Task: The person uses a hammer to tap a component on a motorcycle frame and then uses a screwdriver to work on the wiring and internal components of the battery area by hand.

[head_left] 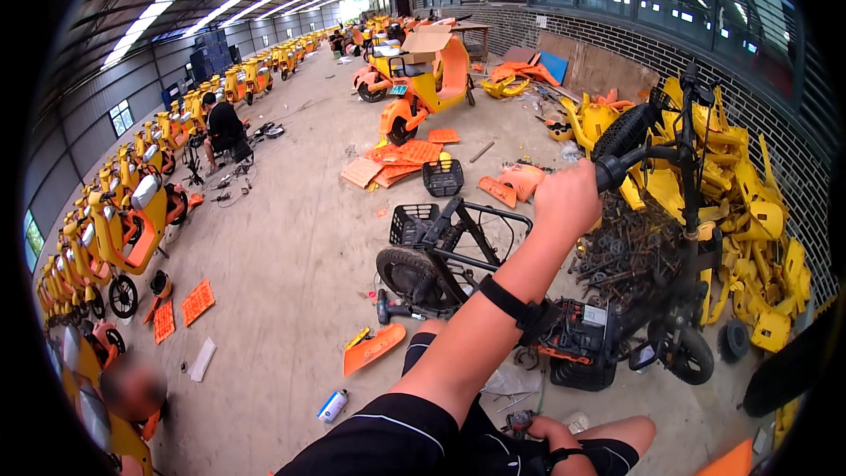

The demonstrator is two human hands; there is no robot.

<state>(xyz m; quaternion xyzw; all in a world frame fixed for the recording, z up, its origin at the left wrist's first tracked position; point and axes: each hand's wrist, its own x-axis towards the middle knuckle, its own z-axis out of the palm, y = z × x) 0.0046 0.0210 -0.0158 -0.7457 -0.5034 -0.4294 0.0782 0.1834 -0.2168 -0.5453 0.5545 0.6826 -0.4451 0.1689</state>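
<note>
My left hand (568, 198) is closed around the black handlebar grip (610, 173) of a stripped scooter, its forearm crossing the middle of the view. The handlebar's steering column (690, 150) rises at the right, and a black frame (458, 242) with a rear wheel (410, 275) lies beyond my arm. Low in the view, my right hand (551, 432) wraps round a small power driver (520, 421); its grip is mostly hidden. A black battery-like box (586, 335) sits below my left forearm, near a small front wheel (690, 357).
Yellow body panels (758, 238) are heaped against the brick wall, beside a pile of dark metal parts (626, 251). On the floor lie another power tool (397, 308), an orange panel (374, 349) and a spray can (332, 406). Scooters (132, 220) line the left; a person (225, 128) sits there.
</note>
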